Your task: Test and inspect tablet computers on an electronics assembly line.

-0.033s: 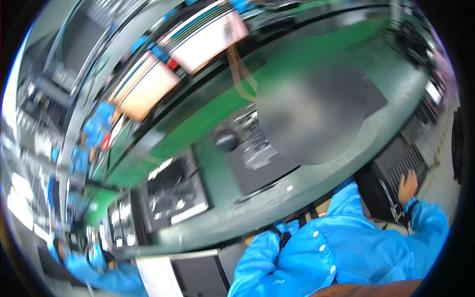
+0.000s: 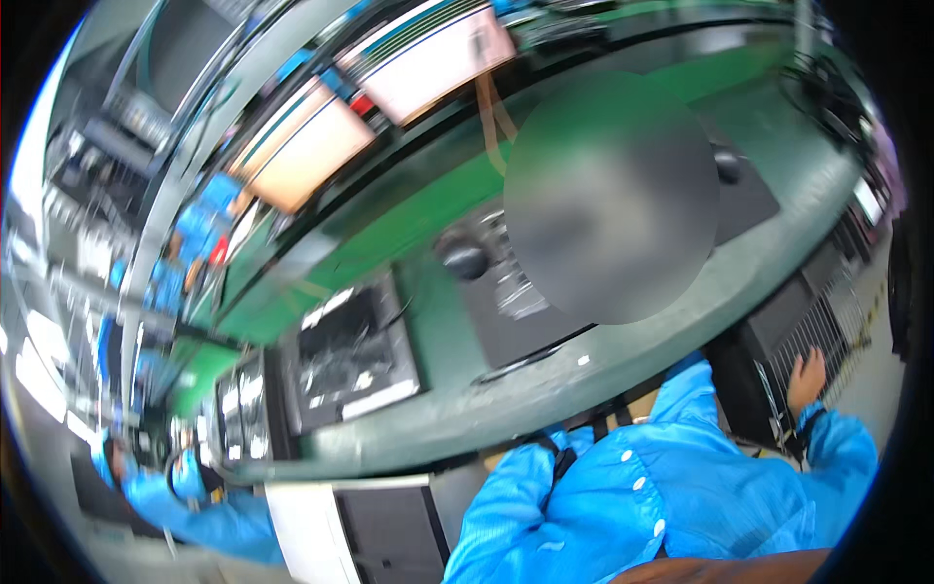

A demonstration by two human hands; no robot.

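Wire rack [image 2: 815, 326] off the right front edge of the green workbench [image 2: 428, 419], seemingly placed there for easy reach from the side. Right hand [image 2: 806, 380] close at the rack, on it or just over it, cannot tell which; fingers extended and loosely parted, wrapped around nothing visible, perhaps for steadying. Left hand hidden from view; cannot tell how far open or with what in hold. Left sleeve [image 2: 506, 496] bent in below the workbench's front edge, probably for keeping the arm close. Dark box-like thing [image 2: 736, 368] likewise below the front edge, between left sleeve and rack.

Next outward, on top of the workbench near its middle: dark mat [image 2: 530, 341], probably for cushioning, with glossy clear-wrapped pieces [image 2: 520, 297] on it and a round black object [image 2: 465, 261] at its left side. Thin dark rod [image 2: 525, 363] along the mat's near edge, perhaps for quick pick-up. Large part of the workbench's middle too blurred to make out.

Toward the workbench's left end, dark framed panel [image 2: 350, 350] lying flat, glossy side up, likely against scratching. Beyond the workbench's far side, pinkish box [image 2: 433, 68] and tan box [image 2: 306, 151], raised perhaps for saving worktop space. Past the workbench's left end, a co-worker's blue sleeve [image 2: 214, 521].
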